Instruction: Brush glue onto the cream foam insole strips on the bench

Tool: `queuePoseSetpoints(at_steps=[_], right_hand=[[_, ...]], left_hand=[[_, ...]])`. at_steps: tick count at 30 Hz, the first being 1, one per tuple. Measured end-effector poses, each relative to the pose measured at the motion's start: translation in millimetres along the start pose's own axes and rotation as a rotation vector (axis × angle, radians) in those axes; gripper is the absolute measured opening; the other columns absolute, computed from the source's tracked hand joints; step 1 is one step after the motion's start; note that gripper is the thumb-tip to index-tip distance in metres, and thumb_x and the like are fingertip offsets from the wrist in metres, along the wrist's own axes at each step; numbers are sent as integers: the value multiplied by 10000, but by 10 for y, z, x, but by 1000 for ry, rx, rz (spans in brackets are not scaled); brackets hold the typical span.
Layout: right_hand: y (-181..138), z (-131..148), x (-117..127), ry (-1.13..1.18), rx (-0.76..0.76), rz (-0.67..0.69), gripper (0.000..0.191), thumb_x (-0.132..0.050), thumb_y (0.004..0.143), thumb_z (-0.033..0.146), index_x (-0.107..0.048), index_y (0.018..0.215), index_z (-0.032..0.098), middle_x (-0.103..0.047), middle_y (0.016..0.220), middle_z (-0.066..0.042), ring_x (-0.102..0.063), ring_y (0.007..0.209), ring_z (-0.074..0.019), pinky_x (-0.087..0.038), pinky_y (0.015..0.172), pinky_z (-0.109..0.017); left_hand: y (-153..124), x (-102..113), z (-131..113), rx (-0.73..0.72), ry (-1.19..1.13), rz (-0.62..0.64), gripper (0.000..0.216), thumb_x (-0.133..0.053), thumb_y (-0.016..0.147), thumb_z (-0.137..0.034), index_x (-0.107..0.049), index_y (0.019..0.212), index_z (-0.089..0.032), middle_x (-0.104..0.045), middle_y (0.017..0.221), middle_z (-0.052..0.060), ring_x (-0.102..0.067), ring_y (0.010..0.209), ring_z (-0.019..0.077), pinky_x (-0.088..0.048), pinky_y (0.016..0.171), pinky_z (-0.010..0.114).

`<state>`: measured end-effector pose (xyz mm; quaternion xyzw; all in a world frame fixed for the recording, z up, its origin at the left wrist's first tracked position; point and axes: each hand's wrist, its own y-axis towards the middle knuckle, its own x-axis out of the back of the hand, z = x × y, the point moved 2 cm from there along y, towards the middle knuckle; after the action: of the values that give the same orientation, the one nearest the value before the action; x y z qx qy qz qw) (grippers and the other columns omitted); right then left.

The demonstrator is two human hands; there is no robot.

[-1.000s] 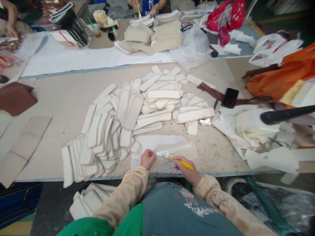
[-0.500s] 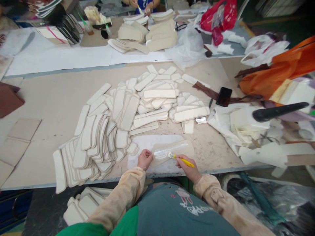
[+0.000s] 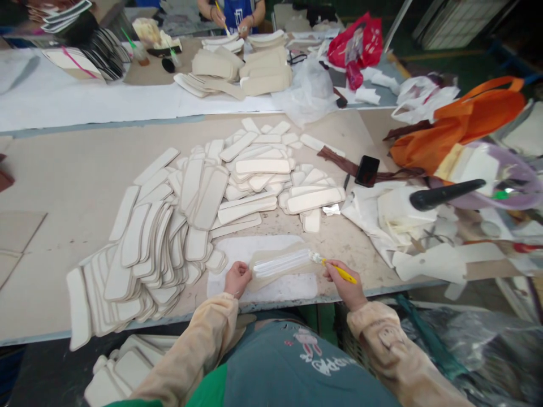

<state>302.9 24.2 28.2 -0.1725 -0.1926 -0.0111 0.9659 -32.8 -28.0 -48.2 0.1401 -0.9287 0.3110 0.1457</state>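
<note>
A tan oblong piece (image 3: 283, 264) lies on a white sheet (image 3: 271, 288) at the table's near edge, streaked with white glue. My left hand (image 3: 236, 278) is closed on the piece's left end, pinning it down. My right hand (image 3: 344, 280) grips a yellow-handled brush (image 3: 335, 269) whose bristles touch the piece's right end. A large heap of cream oblong pieces (image 3: 199, 203) spreads just beyond, fanned out to the left.
A black phone (image 3: 367, 170), white scraps and a black handle (image 3: 445, 193) lie to the right, with an orange bag (image 3: 466, 127) behind. More cream pieces (image 3: 241, 70) sit on the far table, where another person's hands (image 3: 231, 20) work. Stacked pieces (image 3: 123, 367) sit below the table edge.
My right hand has drawn the brush rightward along the tan piece, leaving a white glue streak. My view has shifted right, so everything sits further left.
</note>
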Motion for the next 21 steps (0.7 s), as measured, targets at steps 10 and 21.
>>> queuePoseSetpoints(at_steps=[10,21], right_hand=[[-29,163,-346,43,158,132,335,-540,815,471,-639,943,178,-642,655,-21,-607,597,-158,-528,603,-283],[43,105,-26,-21,138,-6,317,-549,817,453,-630,948,176,-628,660,-15,-597,603,-156,-519,618,-277]], left_hand=[[-5,-3,1,-5,-8,18,164,-595,662,-202,-486,784,-198,-540,558,-74,-558,491,97,-424,511,203],[-1,-7,10,12,-9,-5,181,-616,653,-199,-497,789,-197,-546,560,-74,-558,490,95,-428,520,202]])
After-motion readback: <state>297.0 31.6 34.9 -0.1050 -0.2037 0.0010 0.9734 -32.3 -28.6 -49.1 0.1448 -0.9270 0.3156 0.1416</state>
